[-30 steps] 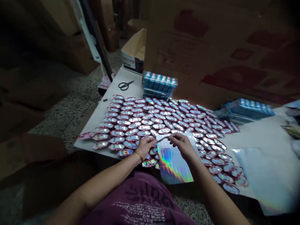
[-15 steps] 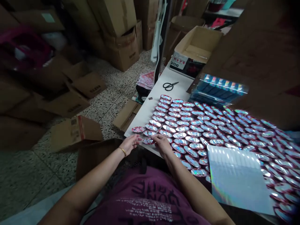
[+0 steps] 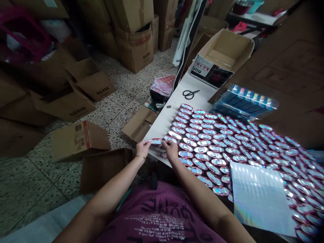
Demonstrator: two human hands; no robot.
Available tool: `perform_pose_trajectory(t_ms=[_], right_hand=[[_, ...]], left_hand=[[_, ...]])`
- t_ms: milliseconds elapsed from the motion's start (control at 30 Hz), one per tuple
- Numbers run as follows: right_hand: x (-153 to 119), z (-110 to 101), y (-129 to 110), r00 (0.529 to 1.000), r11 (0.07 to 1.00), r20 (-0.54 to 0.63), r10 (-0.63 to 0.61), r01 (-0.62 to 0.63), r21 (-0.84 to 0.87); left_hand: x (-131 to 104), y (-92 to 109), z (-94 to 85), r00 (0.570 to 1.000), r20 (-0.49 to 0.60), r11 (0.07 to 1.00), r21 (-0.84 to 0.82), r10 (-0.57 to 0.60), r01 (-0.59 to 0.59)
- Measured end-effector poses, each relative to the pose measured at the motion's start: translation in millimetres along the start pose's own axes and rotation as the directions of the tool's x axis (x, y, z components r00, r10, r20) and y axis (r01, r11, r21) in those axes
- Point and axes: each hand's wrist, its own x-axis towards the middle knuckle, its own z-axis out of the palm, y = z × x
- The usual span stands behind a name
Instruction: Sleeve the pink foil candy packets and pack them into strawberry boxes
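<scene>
At the near left corner of the white table (image 3: pixel 162 119), my left hand (image 3: pixel 143 149) pinches the left end of a small oval piece (image 3: pixel 156 141) with a shiny silvery top and red edge. The fingertips of my right hand (image 3: pixel 170 148) are closed at its right end. Whether the right fingers hold a separate layer is too small to tell. Just right of my hands stand rows of similar oval pieces (image 3: pixel 201 149) with reflective tops and dark red sides. A shiny silvery sheet (image 3: pixel 262 199) lies over part of these rows, near the front edge.
Black scissors (image 3: pixel 191 94) lie on the table's far end, before an open carton (image 3: pixel 222 57). A clear plastic pack of blue items (image 3: pixel 249 98) stands behind the rows. Cardboard boxes (image 3: pixel 81 135) crowd the floor at left. Printed sheets (image 3: pixel 164 84) are stacked beyond the table edge.
My left hand has closed from loosely spread fingers to a pinch on the oval piece. My right hand has moved from the neighbouring pieces to its right end. The camera view has shifted slightly.
</scene>
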Motion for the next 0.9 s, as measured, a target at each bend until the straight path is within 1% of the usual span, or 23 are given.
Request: perform_pose_trajectory(t_ms=[33, 100, 167, 200, 267, 367, 467, 500, 533, 567, 633, 667, 700, 733, 767, 800, 833, 867, 900], right_hand=[[5, 5, 3, 0.998, 0.992, -0.032, -0.049, 0.045, -0.116], [12, 12, 8, 0.986, 0.93, -0.049, -0.16, 0.135, -0.341], [16, 16, 12, 0.966, 0.836, -0.019, -0.257, 0.213, -0.505], [17, 17, 14, 0.958, 0.791, -0.001, -0.287, 0.236, -0.564], [19, 18, 17, 0.951, 0.72, 0.019, -0.31, 0.247, -0.648], [20, 18, 17, 0.954, 0.664, 0.028, -0.298, 0.229, -0.712], [17, 10, 11, 0.958, 0.63, 0.027, -0.285, 0.209, -0.748], [15, 7, 9, 0.953, 0.598, 0.064, -0.296, 0.237, -0.766], [12, 3, 7, 0.941, 0.548, 0.132, -0.311, 0.291, -0.784], [9, -1, 5, 0.919, 0.48, 0.227, -0.322, 0.365, -0.798], [4, -6, 0, 0.855, 0.331, 0.414, -0.312, 0.506, -0.796], [3, -7, -2, 0.83, 0.274, 0.475, -0.292, 0.548, -0.79], [1, -7, -5, 0.817, 0.239, 0.509, -0.27, 0.569, -0.787], [0, -8, -7, 0.818, 0.227, 0.518, -0.25, 0.569, -0.79], [0, -11, -9, 0.831, 0.239, 0.503, -0.237, 0.552, -0.799], [-1, -16, -10, 0.851, 0.274, 0.47, -0.235, 0.522, -0.808], [-2, -25, -9, 0.875, 0.33, 0.416, -0.248, 0.48, -0.813], [-4, -39, -6, 0.901, 0.4, 0.335, -0.277, 0.425, -0.812], [-7, -60, 0, 0.914, 0.477, 0.243, -0.326, 0.38, -0.792]], left_hand=[[5, -2, 0.5, 0.998, -0.038, 0.995, 0.09, 0.049, -0.045], [11, -6, 2.4, 0.989, -0.074, 0.964, 0.242, 0.128, -0.106], [13, -9, 5.2, 0.983, -0.072, 0.935, 0.327, 0.17, -0.137], [13, -10, 7.0, 0.981, -0.069, 0.925, 0.35, 0.181, -0.146], [12, -11, 10.7, 0.978, -0.066, 0.911, 0.381, 0.198, -0.158], [10, -10, 15.1, 0.979, -0.06, 0.899, 0.41, 0.195, -0.154], [10, -11, 15.8, 0.987, -0.103, 0.92, 0.384, 0.124, -0.075], [11, -12, 15.4, 0.986, -0.131, 0.934, 0.355, 0.102, -0.049], [12, -13, 15.0, 0.984, -0.158, 0.948, 0.316, 0.078, -0.025], [13, -14, 14.7, 0.985, -0.169, 0.964, 0.264, 0.042, 0.005], [17, -14, 14.8, 0.99, -0.127, 0.985, 0.156, -0.061, 0.081], [19, -13, 15.3, 0.99, -0.084, 0.986, 0.113, -0.117, 0.126], [21, -11, 15.9, 0.986, -0.036, 0.982, 0.084, -0.164, 0.166], [20, -7, 16.3, 0.982, 0.013, 0.979, 0.07, -0.191, 0.189], [19, -4, 16.3, 0.978, 0.052, 0.978, 0.066, -0.202, 0.199], [16, -1, 15.4, 0.977, 0.079, 0.979, 0.065, -0.197, 0.192], [12, 0, 13.4, 0.973, 0.115, 0.979, 0.061, -0.199, 0.193], [8, 0, 10.3, 0.969, 0.111, 0.975, 0.042, -0.22, 0.217], [5, -3, 6.2, 0.979, 0.088, 0.983, 0.023, -0.183, 0.182]])
